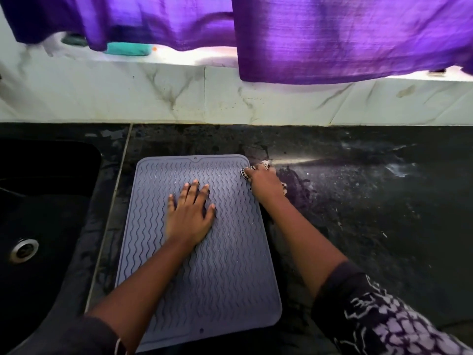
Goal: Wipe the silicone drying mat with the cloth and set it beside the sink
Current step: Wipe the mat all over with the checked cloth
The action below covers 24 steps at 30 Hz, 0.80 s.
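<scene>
A grey silicone drying mat (220, 267) with wavy ridges lies flat on the dark stone counter (371, 201), just right of the black sink (43, 201). My left hand (188, 213) rests flat on the mat's middle, fingers spread, holding nothing. My right hand (263, 183) sits at the mat's far right edge, closed on a checked cloth (245, 173) that is mostly hidden beneath the hand; only scraps of it show around the fingers.
The sink has a metal drain (24, 251). A marbled tile backsplash (230, 98) rises behind the counter. Purple curtains (345, 37) hang over the sill, where a teal soap bar (128, 49) lies. Wet streaks mark the counter to the right.
</scene>
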Each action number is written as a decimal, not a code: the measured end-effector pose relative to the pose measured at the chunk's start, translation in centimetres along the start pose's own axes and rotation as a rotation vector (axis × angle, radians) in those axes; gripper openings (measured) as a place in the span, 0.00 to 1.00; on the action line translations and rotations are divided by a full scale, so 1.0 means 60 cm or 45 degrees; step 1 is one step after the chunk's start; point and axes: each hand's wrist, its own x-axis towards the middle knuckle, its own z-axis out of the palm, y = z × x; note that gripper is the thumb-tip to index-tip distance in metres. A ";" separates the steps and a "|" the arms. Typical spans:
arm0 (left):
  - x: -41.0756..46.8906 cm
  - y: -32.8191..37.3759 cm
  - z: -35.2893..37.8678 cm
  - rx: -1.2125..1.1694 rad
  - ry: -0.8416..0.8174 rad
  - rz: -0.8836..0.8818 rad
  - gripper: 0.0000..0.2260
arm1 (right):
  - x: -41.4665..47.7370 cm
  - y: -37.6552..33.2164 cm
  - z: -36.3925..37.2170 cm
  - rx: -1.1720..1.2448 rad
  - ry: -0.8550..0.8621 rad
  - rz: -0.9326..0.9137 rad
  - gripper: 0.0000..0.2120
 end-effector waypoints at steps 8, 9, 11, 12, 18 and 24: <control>-0.002 0.001 -0.002 -0.028 0.010 -0.001 0.26 | -0.075 -0.012 0.005 -0.100 -0.103 -0.019 0.15; 0.000 0.001 -0.001 -0.022 0.012 0.000 0.26 | -0.091 -0.014 0.010 -0.083 -0.102 -0.011 0.15; 0.000 0.001 0.000 -0.019 0.009 -0.004 0.26 | -0.091 -0.013 0.008 -0.066 -0.151 0.002 0.14; -0.001 0.001 0.000 -0.022 0.007 -0.007 0.26 | -0.076 -0.009 0.001 -0.064 -0.206 -0.001 0.13; -0.002 0.003 -0.004 -0.037 0.015 -0.002 0.26 | -0.016 -0.020 -0.028 0.235 -0.033 0.249 0.16; -0.001 -0.001 0.000 -0.008 0.010 -0.003 0.26 | -0.028 -0.031 0.005 -0.049 -0.051 0.117 0.19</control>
